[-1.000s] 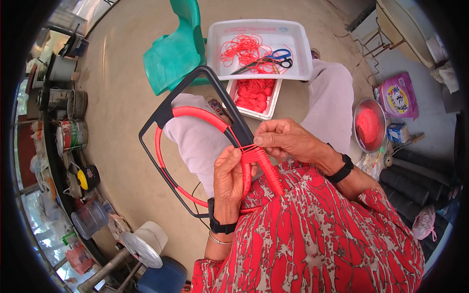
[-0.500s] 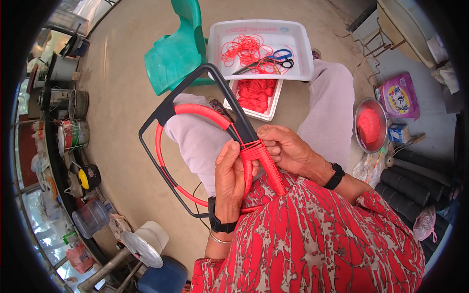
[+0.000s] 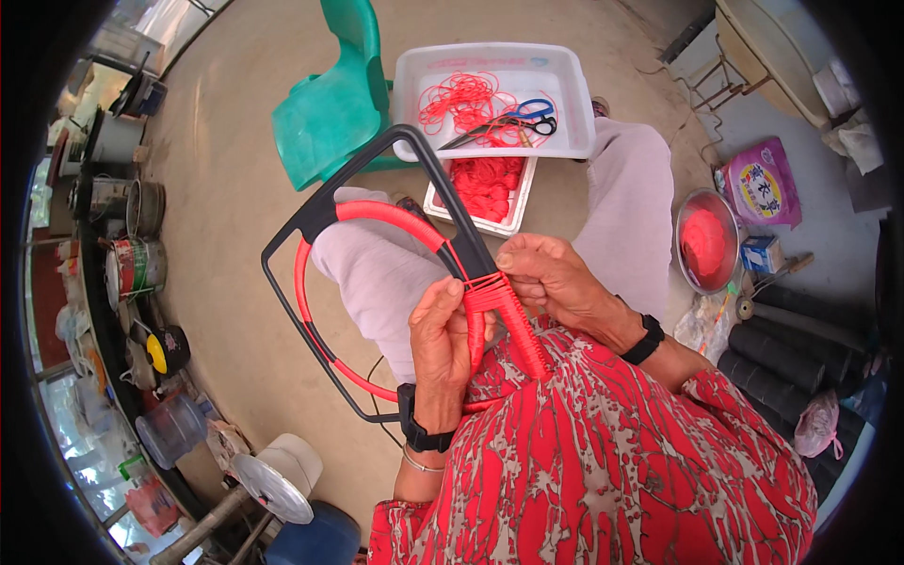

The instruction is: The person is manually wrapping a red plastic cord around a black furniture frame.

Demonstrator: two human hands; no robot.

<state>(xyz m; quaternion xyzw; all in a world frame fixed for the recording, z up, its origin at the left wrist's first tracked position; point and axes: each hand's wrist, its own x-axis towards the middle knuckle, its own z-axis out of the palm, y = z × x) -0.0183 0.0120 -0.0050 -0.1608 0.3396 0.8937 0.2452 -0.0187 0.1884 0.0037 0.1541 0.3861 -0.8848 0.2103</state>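
Black frame [image 3: 315,218] tilted over the left thigh [image 3: 367,273], its near end against the shirt [image 3: 584,461]. Left hand [image 3: 440,331]: fingers curled round the red-bound ring [image 3: 391,217], thumb beside the crossing strands. Right hand [image 3: 554,282]: thumb and forefinger pinching red cord [image 3: 486,295]. Step in hand, apparently: binding; the next turn would call for steady tension, laid close

Home workspace with chair [image 3: 331,130], basin [image 3: 710,282]
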